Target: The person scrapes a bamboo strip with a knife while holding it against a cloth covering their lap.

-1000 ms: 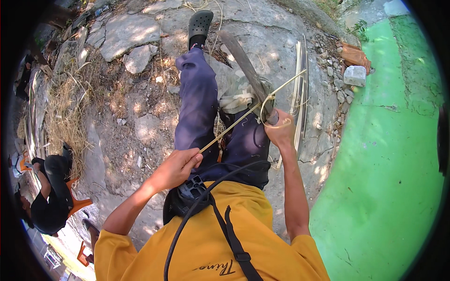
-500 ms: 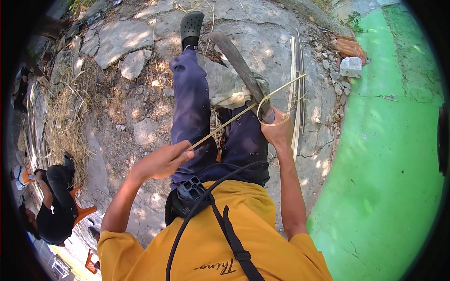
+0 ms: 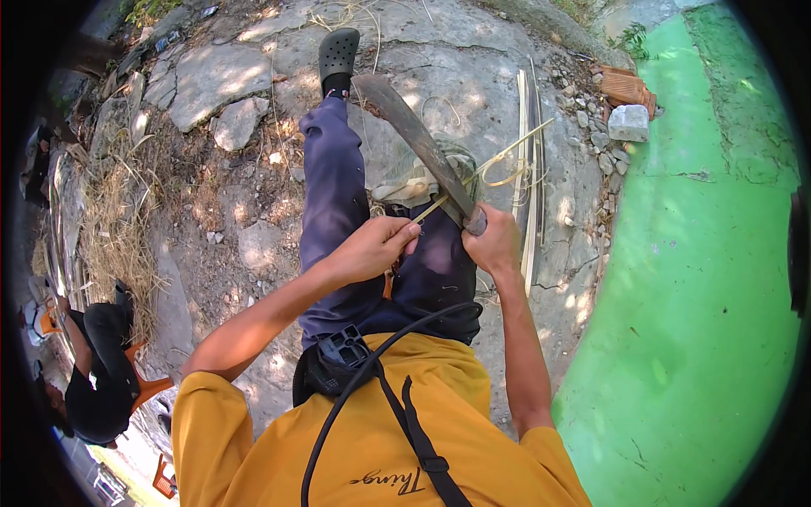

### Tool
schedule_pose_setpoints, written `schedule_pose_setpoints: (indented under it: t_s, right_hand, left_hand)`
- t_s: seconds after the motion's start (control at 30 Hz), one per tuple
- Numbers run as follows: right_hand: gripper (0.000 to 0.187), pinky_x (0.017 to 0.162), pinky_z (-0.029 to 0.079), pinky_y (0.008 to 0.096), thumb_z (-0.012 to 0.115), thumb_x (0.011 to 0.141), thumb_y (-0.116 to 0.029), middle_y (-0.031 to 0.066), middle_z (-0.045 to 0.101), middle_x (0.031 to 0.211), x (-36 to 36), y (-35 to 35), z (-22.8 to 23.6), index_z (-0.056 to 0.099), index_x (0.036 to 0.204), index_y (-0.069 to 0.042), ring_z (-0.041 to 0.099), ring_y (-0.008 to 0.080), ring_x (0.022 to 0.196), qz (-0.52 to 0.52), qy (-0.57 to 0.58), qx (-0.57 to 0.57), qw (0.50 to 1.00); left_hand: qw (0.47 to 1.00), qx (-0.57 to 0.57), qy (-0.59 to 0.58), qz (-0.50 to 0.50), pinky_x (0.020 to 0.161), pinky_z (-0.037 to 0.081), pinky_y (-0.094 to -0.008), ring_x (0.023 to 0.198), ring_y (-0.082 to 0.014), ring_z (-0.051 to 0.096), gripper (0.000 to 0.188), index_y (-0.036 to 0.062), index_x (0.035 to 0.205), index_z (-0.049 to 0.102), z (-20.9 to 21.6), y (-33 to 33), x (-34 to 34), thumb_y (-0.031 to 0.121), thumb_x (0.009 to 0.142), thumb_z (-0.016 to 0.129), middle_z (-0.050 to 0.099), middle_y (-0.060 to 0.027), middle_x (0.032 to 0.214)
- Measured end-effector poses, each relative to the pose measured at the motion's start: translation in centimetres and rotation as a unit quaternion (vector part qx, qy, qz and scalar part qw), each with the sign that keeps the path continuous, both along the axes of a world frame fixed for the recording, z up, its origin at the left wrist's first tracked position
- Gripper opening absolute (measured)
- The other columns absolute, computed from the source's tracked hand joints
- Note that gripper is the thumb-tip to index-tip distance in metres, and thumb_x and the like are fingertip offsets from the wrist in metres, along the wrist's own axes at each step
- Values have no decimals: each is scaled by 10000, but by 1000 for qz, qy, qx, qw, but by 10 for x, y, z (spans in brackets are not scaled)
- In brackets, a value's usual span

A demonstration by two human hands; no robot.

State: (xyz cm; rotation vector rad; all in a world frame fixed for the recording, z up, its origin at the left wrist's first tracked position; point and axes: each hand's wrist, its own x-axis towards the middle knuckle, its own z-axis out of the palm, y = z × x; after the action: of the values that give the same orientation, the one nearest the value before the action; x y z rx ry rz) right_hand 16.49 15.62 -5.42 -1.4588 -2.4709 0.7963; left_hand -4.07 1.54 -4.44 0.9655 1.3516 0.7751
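Over the thigh (image 3: 439, 262), strip (image 3: 431, 209) crossed by blade (image 3: 421, 144).
Strip pinched by left fingers (image 3: 407, 231); handle (image 3: 476, 222) wrapped by right fingers (image 3: 485, 244).

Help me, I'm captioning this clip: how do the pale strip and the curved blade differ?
Colour: the pale strip is light yellow, the curved blade dark grey-brown.
Width: the strip is thin, the blade much broader.
Pose: the strip slants away to the right from the left grip; the blade slants away to the left from the right grip.
Both are long, held, and cross each other.
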Motion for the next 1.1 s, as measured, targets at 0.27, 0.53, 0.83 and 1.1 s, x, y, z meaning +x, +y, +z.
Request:
schedule_pose_setpoints:
  t_s: [0.27, 0.53, 0.83, 1.1]
  right_hand:
    - [244, 766, 571, 523, 696, 721, -169, 239, 735, 842, 4, 19, -14, 769, 932, -71, 706, 479, 853, -19, 11, -54, 998]
    - [248, 805, 578, 507, 692, 731, -164, 239, 751, 898, -1, 10, -7, 765, 944, -59, 715, 472, 901, 15, 32, -91, 995]
    - [229, 832, 567, 520, 684, 739, -171, 242, 751, 929, 2, 19, -17, 748, 919, -45, 711, 471, 932, -16, 19, -79, 997]
    - [264, 810, 578, 507, 691, 768, -238, 229, 750, 898, 9, 27, -17, 774, 962, -80, 707, 476, 914, -33, 13, -118, 992]
  left_hand:
    - [991, 49, 118, 41, 616, 374, -366, 646, -148, 390, 434, 34, 808, 524, 4, -14, 6, 310, 1141, 487, 397, -45, 652]
    - [998, 7, 38, 54, 544, 318, -282, 593, -56, 356, 453, 74, 793, 505, -2, 14, 11, 345, 1155, 491, 370, 55, 652]
    - [982, -7, 186, 42, 569, 327, -332, 603, -112, 370, 403, 32, 794, 515, 24, -39, -4, 249, 1133, 507, 377, -36, 625]
    - [980, 27, 194, 43, 584, 360, -388, 598, -191, 388, 410, 6, 804, 534, 38, -55, -1, 252, 1131, 514, 424, -116, 622]
